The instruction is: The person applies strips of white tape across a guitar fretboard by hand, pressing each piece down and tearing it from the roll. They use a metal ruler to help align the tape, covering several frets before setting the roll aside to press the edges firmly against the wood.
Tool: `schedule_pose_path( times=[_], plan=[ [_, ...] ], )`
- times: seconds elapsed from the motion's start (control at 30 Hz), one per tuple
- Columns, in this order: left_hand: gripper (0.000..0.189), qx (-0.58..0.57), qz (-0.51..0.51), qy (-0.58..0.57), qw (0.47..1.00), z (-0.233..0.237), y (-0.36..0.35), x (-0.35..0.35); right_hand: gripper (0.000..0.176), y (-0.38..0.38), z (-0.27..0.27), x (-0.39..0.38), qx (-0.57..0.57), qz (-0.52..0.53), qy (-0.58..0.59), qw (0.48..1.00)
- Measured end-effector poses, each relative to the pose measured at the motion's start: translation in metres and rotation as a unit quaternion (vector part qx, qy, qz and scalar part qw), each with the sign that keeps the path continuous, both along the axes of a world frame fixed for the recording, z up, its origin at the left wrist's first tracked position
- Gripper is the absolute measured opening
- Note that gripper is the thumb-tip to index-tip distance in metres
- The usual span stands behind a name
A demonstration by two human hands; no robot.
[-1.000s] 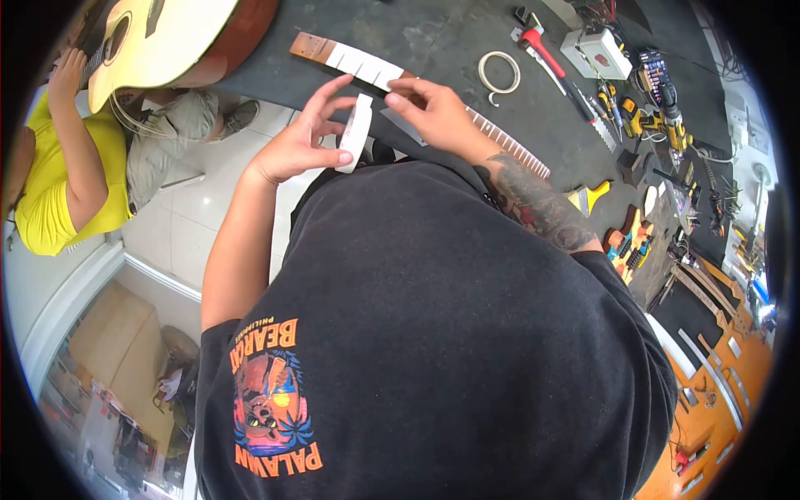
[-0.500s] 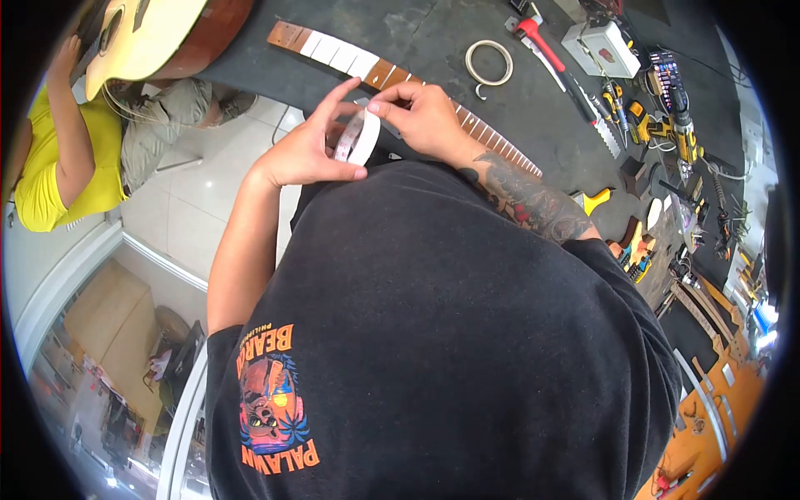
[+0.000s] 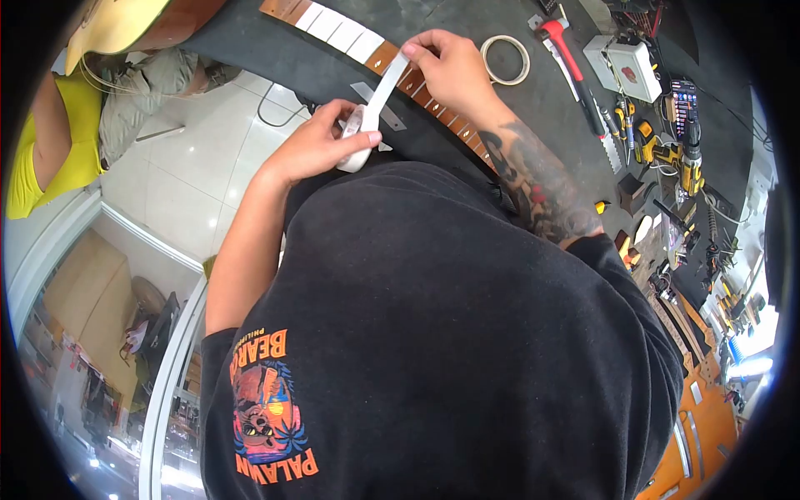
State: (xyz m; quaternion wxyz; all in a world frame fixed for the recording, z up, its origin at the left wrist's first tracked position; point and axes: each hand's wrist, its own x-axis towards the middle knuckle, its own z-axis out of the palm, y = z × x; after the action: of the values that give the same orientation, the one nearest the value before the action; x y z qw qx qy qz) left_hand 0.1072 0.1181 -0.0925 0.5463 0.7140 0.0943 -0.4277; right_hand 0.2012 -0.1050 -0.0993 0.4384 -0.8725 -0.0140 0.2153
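My left hand [image 3: 321, 142] is closed around a roll of white tape [image 3: 357, 143], held just in front of my shirt. A strip of that tape [image 3: 387, 86] stretches from the roll up to my right hand [image 3: 450, 67], whose thumb and fingers pinch its free end. Beneath the right hand lies a guitar neck [image 3: 379, 58] with a brown fretboard. Several of its frets near one end are covered in white tape [image 3: 337, 35]. A flat metal plate [image 3: 392, 123] rests on the dark table by the left hand, partly hidden by the tape.
Another roll of tape [image 3: 523, 62] lies right of the neck. Beyond it are a red-handled hammer [image 3: 554, 33], a white box [image 3: 623, 67] and a yellow drill [image 3: 692, 171]. At the left, a person in a yellow shirt [image 3: 79, 133] sits by an acoustic guitar [image 3: 125, 29].
My right hand has moved up and right, away from the roll, drawing out a strip of tape. My left hand still holds the roll, slightly lower. The view has shifted a little.
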Motion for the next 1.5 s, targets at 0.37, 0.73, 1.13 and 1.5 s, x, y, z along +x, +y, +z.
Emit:
schedule_pose_path(
  times=[0.37,0.73,1.13,1.5],
  plan=[
    [0.058,-0.183,0.077,-0.134,0.971,-0.037,0.013,-0.004,0.034,0.003,-0.031,0.022,0.010,0.051,-0.007,0.999],
    [0.041,-0.201,0.159,0.012,0.966,-0.020,0.004,0.010,0.038,0.002,-0.049,0.031,0.000,0.056,-0.041,0.998],
    [0.044,-0.164,0.184,0.039,0.968,-0.009,0.001,0.018,0.029,0.010,-0.034,0.039,-0.011,0.043,-0.026,0.999],
    [0.045,-0.169,0.195,0.065,0.964,-0.015,0.005,0.022,0.029,0.010,-0.039,0.039,0.006,0.026,0.006,1.000]
  ],
)
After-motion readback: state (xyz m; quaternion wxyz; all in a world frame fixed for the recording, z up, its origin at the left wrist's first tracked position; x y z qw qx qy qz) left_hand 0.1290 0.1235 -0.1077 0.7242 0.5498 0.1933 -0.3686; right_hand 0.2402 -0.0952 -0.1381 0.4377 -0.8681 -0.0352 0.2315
